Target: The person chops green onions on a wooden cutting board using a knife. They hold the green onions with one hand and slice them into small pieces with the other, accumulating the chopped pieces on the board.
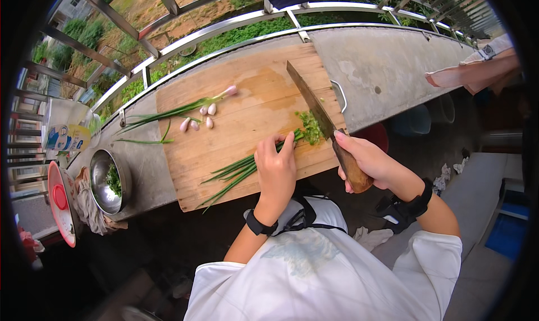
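My left hand [276, 161] presses a bunch of scallions [236, 170] onto the wooden cutting board [252, 85], its fingertips near their cut ends. In my right hand [370, 163] is the wooden handle of a kitchen knife [310, 98], the blade pointing up and to the left. Chopped scallion [310, 127] lies between the bunch and the blade. Farther back on the board are a whole green garlic or onion stalk [181, 109] with a pinkish bulb and several garlic cloves [209, 122].
A steel bowl [125, 182] with chopped greens stands left of the board on the concrete ledge [370, 64]. Beside it are a crumpled cloth [90, 207], a red-and-white basin [69, 224] and a clear plastic container [65, 114]. Metal railing [202, 32] runs behind; a pink cloth [476, 70] lies far right.
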Demonstrator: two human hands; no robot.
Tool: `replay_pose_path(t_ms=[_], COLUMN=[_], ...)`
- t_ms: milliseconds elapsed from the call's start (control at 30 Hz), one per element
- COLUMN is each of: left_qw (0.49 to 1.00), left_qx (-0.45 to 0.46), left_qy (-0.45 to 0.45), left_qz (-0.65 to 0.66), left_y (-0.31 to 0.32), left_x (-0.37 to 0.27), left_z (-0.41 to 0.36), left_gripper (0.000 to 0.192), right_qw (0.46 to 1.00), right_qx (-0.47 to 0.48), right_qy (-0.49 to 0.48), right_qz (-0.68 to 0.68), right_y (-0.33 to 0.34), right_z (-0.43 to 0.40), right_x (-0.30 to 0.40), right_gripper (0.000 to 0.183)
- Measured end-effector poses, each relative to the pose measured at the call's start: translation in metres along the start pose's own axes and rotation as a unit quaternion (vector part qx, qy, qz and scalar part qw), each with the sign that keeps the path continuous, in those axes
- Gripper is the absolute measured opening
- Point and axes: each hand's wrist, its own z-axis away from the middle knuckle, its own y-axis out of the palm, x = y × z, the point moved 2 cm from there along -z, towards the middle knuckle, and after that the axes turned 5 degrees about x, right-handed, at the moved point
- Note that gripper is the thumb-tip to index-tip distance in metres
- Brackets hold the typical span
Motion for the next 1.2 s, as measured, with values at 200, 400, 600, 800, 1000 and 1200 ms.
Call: replay_pose_path(t_ms=[200, 400, 600, 800, 1000, 1200], left_qw=[1.000, 1.000, 1.000, 1.000, 1.000, 1.000], left_qx=[-0.008, -0.004, 0.012, 0.008, -0.004, 0.000], left_qy=[-0.002, 0.004, -0.007, 0.006, 0.005, 0.009], left_qz=[-0.004, -0.011, -0.007, -0.010, -0.004, -0.002], left_y=[-0.002, 0.000, 0.000, 0.000, 0.000, 0.001], left_x=[0.001, -0.001, 0.000, 0.000, 0.002, 0.000], left_z=[0.000, -0.001, 0.001, 0.000, 0.000, -0.001], left_gripper=[0.023, 0.023, 0.028, 0.027, 0.026, 0.023], right_qw=[0.999, 0.999, 0.999, 1.000, 1.000, 0.999], right_qx=[0.005, 0.005, 0.010, 0.009, -0.007, -0.001], right_qy=[0.016, -0.021, 0.001, -0.007, -0.022, -0.027], right_qz=[0.038, 0.039, 0.035, -0.003, 0.017, -0.018], right_y=[-0.009, -0.012, -0.016, -0.017, -0.005, -0.009], right_z=[0.003, 0.000, 0.003, 0.003, 0.005, 0.007], right_x=[0.012, 0.005, 0.009, 0.004, -0.002, -0.004], right_gripper=[0.043, 0.042, 0.043, 0.045, 0.042, 0.042])
